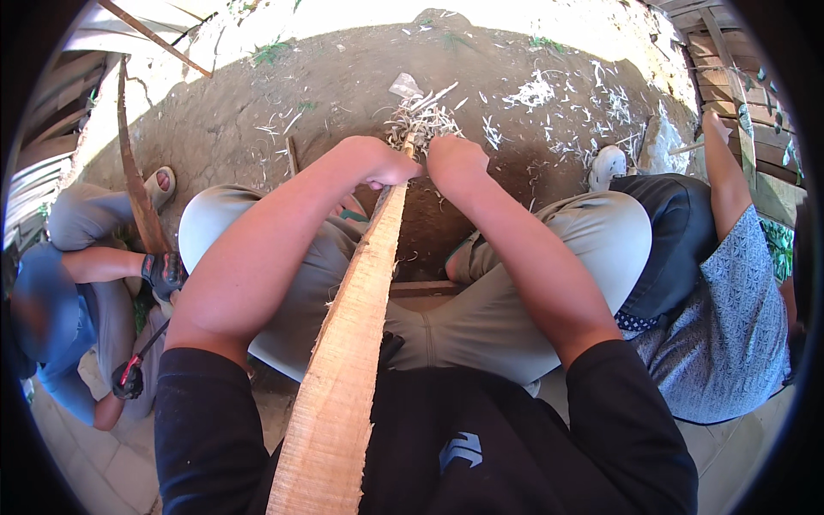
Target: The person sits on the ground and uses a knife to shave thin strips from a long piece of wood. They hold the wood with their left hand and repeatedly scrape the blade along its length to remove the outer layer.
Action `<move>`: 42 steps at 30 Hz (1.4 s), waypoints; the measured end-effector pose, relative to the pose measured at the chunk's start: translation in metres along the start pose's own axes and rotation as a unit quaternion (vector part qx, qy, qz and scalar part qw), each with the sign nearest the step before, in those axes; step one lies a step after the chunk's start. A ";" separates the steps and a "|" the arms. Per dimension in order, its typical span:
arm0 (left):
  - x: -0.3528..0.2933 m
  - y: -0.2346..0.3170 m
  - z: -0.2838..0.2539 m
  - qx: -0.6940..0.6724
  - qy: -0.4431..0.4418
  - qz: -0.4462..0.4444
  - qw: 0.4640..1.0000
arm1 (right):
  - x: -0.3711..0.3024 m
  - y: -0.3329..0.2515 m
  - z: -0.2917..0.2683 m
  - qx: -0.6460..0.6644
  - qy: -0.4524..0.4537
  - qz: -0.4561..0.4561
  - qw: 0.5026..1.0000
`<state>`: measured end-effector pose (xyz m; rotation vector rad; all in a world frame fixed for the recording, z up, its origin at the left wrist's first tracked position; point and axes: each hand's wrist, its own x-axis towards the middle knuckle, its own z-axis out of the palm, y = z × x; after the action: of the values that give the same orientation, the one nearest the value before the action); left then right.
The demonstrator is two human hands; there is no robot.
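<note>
A long pale wooden plank (352, 343) runs from beside my chest out between my legs, narrowing toward its far end. My left hand (384, 161) is closed at that far end, its fist lying against the plank's left side and partly over it. Just right of the wood, my right hand (457, 163) makes a fist at about the same distance. Whatever the fingers of either hand grip is hidden behind the knuckles. Curled wood shavings (425, 118) are heaped around the plank's tip, just past both fists.
Loose shavings (532, 93) litter the dirt ground (343, 81). At left, a person in gloves (163, 273) holds a red-and-black-handled tool (133, 369) beside a leaning dark board (142, 189). Another person in a patterned shirt (721, 326) sits close on my right. A stone (405, 86) lies ahead.
</note>
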<state>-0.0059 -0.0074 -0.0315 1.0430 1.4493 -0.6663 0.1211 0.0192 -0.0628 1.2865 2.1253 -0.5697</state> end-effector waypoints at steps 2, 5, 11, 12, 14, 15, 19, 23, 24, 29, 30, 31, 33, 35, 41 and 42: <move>0.003 -0.001 0.002 0.009 0.011 0.003 1.000 | -0.004 -0.001 0.004 0.014 0.009 0.005 1.000; 0.008 -0.001 0.003 0.005 0.005 -0.013 1.000 | -0.006 0.002 0.004 0.026 0.007 0.011 1.000; 0.009 0.002 0.008 0.004 -0.013 -0.001 1.000 | -0.015 0.004 0.025 0.066 0.028 0.007 0.997; 0.009 0.000 0.007 0.004 -0.003 0.003 1.000 | -0.016 0.003 0.021 0.075 0.041 0.001 0.996; 0.011 -0.002 0.004 0.007 -0.005 0.003 1.000 | -0.013 0.003 0.015 0.063 0.027 -0.007 0.998; 0.013 -0.003 0.005 0.007 -0.011 0.002 1.000 | -0.013 0.003 0.014 0.056 0.015 -0.011 0.998; 0.017 -0.005 0.003 0.001 -0.026 -0.001 1.000 | -0.003 0.001 0.024 0.072 0.000 0.022 0.997; 0.015 -0.001 0.002 0.018 0.006 0.019 1.000 | 0.033 0.007 0.040 0.089 0.005 0.071 0.994; 0.018 -0.004 0.003 0.017 -0.003 0.025 1.000 | 0.030 0.008 0.039 0.094 0.002 0.075 0.993; 0.010 -0.006 -0.005 0.022 -0.013 0.018 1.000 | 0.040 0.008 0.019 0.050 -0.009 0.022 0.998; 0.005 -0.005 -0.005 0.023 -0.009 0.018 1.000 | 0.037 0.007 0.010 0.041 -0.005 0.005 0.999; 0.003 -0.005 -0.004 0.024 -0.005 0.018 1.000 | 0.034 0.006 -0.001 0.037 -0.020 0.005 0.999; -0.002 0.000 -0.006 0.028 -0.015 -0.006 0.999 | 0.032 0.010 -0.022 0.030 -0.047 0.011 0.998; -0.015 0.005 -0.008 0.028 -0.006 -0.030 0.999 | 0.029 0.014 -0.031 0.006 -0.064 0.013 0.998; -0.018 0.006 -0.011 -0.028 -0.030 -0.019 0.999 | 0.029 0.013 -0.029 0.001 -0.069 0.025 0.997; -0.018 0.005 -0.010 -0.033 -0.029 -0.016 0.999 | 0.024 0.011 -0.026 0.008 -0.059 0.020 0.998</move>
<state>-0.0078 -0.0004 -0.0120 0.9437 1.4315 -0.6622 0.1153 0.0555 -0.0599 1.2686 1.9991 -0.6312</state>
